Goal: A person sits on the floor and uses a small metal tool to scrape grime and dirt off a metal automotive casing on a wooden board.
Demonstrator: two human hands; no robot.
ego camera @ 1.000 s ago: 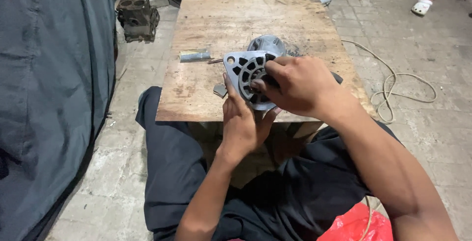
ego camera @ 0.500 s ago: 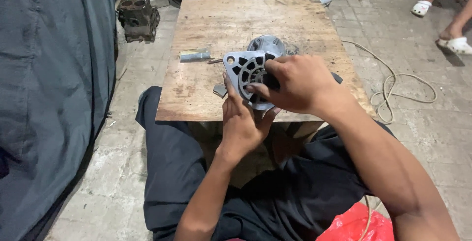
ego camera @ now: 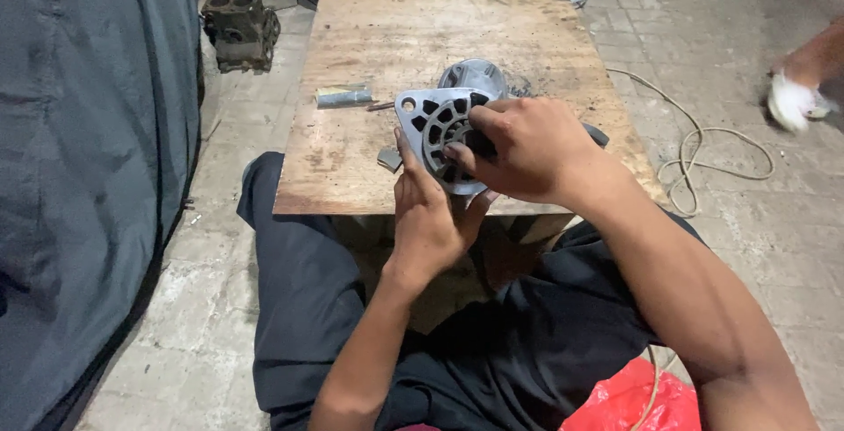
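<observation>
Hands meet at the near edge of a square wooden board [ego camera: 396, 44] that serves as a low table, where the person holds a grey metal end cover [ego camera: 432, 128] pierced with a ring of slots. The left hand [ego camera: 426, 211] comes up from below and grips the cover's lower rim, thumb lying up along its left side and fingers curled behind it. The right hand [ego camera: 527, 145] closes over the cover's right half from above, fingertips pressed into the slotted centre; whether it pinches some small part there cannot be told, since the fingers hide that spot. The cover stands tilted toward the camera, its slotted face in view, with a mounting ear and hole at its upper left corner. Just behind it on the board rests a rounded metal housing [ego camera: 475, 75], seemingly touching the cover's back. A short metal tube [ego camera: 343, 95] lies on the board to the left, well apart from the hands, and a small grey piece [ego camera: 389, 159] sits by the left thumb. A pale cord [ego camera: 703, 150] loops over the concrete floor on the right. An engine block [ego camera: 237, 31] stands beyond the board's far left corner, beside a dark tarpaulin [ego camera: 79, 176]. Someone else's foot in a white sandal [ego camera: 791, 101] shows blurred at the right edge
</observation>
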